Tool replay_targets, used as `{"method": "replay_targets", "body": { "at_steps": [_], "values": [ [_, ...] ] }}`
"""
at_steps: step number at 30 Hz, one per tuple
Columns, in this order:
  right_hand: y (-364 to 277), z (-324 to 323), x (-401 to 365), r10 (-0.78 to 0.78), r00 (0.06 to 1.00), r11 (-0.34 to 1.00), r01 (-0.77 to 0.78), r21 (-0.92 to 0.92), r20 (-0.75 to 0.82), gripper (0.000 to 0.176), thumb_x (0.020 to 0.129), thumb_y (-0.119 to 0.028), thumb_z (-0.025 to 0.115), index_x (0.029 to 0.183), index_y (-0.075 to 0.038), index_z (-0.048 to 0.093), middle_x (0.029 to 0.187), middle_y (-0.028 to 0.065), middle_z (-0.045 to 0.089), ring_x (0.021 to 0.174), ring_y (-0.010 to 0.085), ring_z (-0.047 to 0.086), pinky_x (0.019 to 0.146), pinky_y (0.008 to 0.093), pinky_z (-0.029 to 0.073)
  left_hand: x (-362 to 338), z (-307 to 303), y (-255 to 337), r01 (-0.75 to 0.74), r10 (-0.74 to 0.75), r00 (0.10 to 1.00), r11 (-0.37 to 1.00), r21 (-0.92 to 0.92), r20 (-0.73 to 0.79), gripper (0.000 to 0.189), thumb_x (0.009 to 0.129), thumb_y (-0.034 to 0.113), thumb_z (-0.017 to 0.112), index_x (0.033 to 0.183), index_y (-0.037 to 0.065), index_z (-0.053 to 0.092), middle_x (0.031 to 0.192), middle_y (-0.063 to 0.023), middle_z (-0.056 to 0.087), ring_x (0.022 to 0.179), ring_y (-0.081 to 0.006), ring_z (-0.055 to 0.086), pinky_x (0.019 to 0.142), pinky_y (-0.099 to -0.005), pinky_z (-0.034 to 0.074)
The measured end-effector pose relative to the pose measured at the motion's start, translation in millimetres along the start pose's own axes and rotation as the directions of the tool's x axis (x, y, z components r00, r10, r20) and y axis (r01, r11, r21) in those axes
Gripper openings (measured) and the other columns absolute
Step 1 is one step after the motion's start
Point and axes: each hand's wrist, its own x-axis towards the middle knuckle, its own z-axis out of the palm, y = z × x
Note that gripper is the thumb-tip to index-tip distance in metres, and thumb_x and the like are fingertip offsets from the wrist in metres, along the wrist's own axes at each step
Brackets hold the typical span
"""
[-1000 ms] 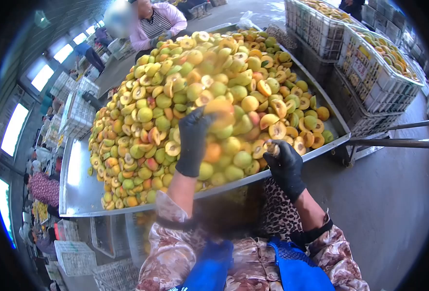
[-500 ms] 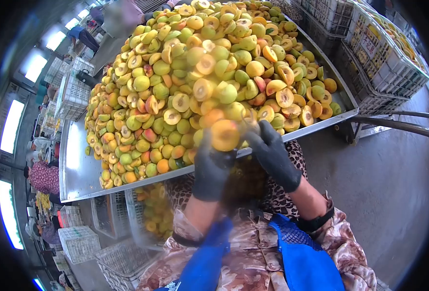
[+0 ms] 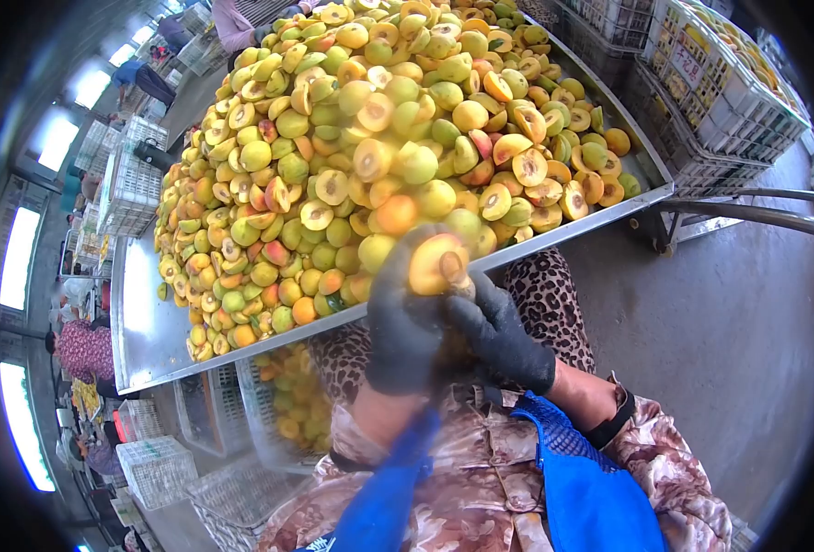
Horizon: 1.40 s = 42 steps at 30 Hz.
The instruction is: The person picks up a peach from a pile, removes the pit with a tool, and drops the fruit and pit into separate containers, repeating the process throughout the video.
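Note:
My left hand (image 3: 402, 322), in a dark glove, is closed around a halved yellow peach (image 3: 436, 265). The cut face is turned up, with a brown pit area at its right side. My right hand (image 3: 504, 331), gloved too, sits against the left one with its fingers curled; what they grip, if anything, is hidden and blurred. Both hands are at the near edge of a metal table (image 3: 149, 340) heaped with peaches (image 3: 278, 198), many of them halved and some showing pits. A smear blurs the middle of the view.
White plastic crates (image 3: 715, 78) filled with fruit stand stacked at the right. A metal bar (image 3: 756, 213) juts out below them. Under the table's near edge is a crate of peaches (image 3: 297, 396). More white crates (image 3: 156, 469) stand at the left. Other people (image 3: 83, 350) are farther off.
My right hand has moved down and in against the left hand. The peach half has turned and now shows its pit area to the right. The view has shifted slightly.

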Motion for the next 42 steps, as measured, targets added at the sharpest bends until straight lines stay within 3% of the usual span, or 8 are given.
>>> {"method": "replay_targets", "body": {
  "at_steps": [5, 19, 29, 31, 34, 35, 38, 42],
  "values": [
    [7.5, 14.8, -5.1, -0.305, 0.95, 0.949, 0.297, -0.109, -0.066, 0.024, 0.103, -0.019, 0.056, 0.117, 0.0, 0.058, 0.088, 0.0077, 0.061, 0.078, 0.0163, 0.06, 0.065, 0.0361, 0.05, -0.2, -1.5, 2.7, 0.045, -0.051, 0.989, 0.998, -0.049, -0.138, 0.051, 0.11, 0.041, 0.043, 0.111, -0.005, 0.064, 0.106, -0.0205, 0.07, 0.098, -0.0287, 0.069, 0.09, -0.0387, 0.057],
    [-7.5, 15.4, -19.4, 0.211, 0.831, 0.695, -0.498, 0.519, 0.515, 0.033, 0.107, -0.028, 0.055, 0.13, -0.005, 0.06, 0.1, -0.0033, 0.061, 0.087, 0.0053, 0.055, 0.066, 0.0234, 0.047, -11.1, -17.1, 24.4, 0.005, -0.004, 1.0, 0.994, 0.111, -0.01, 0.051, 0.104, 0.04, 0.05, 0.079, -0.002, 0.065, 0.081, -0.0186, 0.07, 0.066, -0.0249, 0.065, 0.063, -0.0364, 0.054],
    [16.3, 29.1, -2.4, 0.206, 0.672, 0.977, -0.175, -0.118, 0.712, 0.049, 0.103, -0.05, 0.056, 0.112, -0.002, 0.065, 0.089, 0.0145, 0.07, 0.085, 0.024, 0.067, 0.079, 0.0402, 0.053, -77.5, -196.2, 87.2, -0.171, 0.239, 0.887, 0.965, 0.201, -0.394, 0.031, 0.108, 0.025, 0.054, 0.095, -0.001, 0.066, 0.098, -0.0118, 0.069, 0.088, -0.0261, 0.067, 0.083, -0.0385, 0.057],
    [48.0, 8.8, -10.7, 0.395, 0.689, 0.858, -0.041, -0.512, 0.607, 0.052, 0.099, -0.053, 0.058, 0.109, -0.003, 0.066, 0.087, 0.0171, 0.071, 0.083, 0.0329, 0.07, 0.076, 0.0436, 0.054, -72.8, -311.0, 92.7, 0.042, 0.612, 0.758, 0.299, 0.953, -0.225, 0.027, 0.106, 0.018, 0.055, 0.106, -0.005, 0.069, 0.115, -0.0143, 0.067, 0.105, -0.0266, 0.064, 0.094, -0.0383, 0.054],
    [56.2, -7.1, -6.7, 0.423, 0.785, 0.658, 0.077, -0.749, 0.453, 0.051, 0.097, -0.054, 0.059, 0.106, -0.005, 0.066, 0.088, 0.021, 0.071, 0.086, 0.041, 0.07, 0.075, 0.0475, 0.053, -21.6, -304.7, 101.6, -0.044, 0.735, 0.623, -0.306, 0.951, 0.266, 0.028, 0.103, 0.013, 0.056, 0.115, -0.009, 0.07, 0.13, -0.0166, 0.063, 0.125, -0.026, 0.058, 0.105, -0.037, 0.048],
    [45.0, -3.6, -7.9, 0.367, 0.822, 0.726, 0.04, -0.687, 0.435, 0.05, 0.096, -0.053, 0.06, 0.105, -0.005, 0.065, 0.089, 0.0218, 0.071, 0.087, 0.0423, 0.069, 0.075, 0.0481, 0.053, 9.7, -261.5, 94.4, -0.203, 0.754, 0.652, 0.08, 0.976, 0.074, 0.03, 0.103, 0.012, 0.056, 0.119, -0.009, 0.068, 0.138, -0.0178, 0.059, 0.133, -0.0261, 0.053, 0.111, -0.0373, 0.044],
    [32.4, 1.6, -16.6, 0.235, 0.901, 0.843, -0.001, -0.538, 0.365, 0.047, 0.096, -0.05, 0.062, 0.105, -0.004, 0.064, 0.089, 0.0229, 0.07, 0.086, 0.0428, 0.069, 0.075, 0.049, 0.052, 126.3, -191.2, 61.3, -0.429, 0.661, 0.741, 0.336, 0.839, 0.114, 0.047, 0.096, 0.012, 0.067, 0.14, -0.004, 0.056, 0.143, -0.0157, 0.055, 0.136, -0.0201, 0.049, 0.11, -0.0351, 0.044],
    [4.1, -11.3, -30.7, 0.234, 0.934, 0.922, -0.125, -0.366, 0.269, 0.043, 0.097, -0.046, 0.063, 0.108, -0.004, 0.062, 0.089, 0.0237, 0.068, 0.084, 0.0414, 0.069, 0.073, 0.048, 0.052, 219.5, -139.2, 6.2, -0.399, 0.606, 0.708, -0.081, 0.914, 0.363, 0.057, 0.084, 0.023, 0.082, 0.133, 0.002, 0.062, 0.126, -0.0151, 0.064, 0.112, -0.0274, 0.063, 0.097, -0.0382, 0.05]
  ]
}}
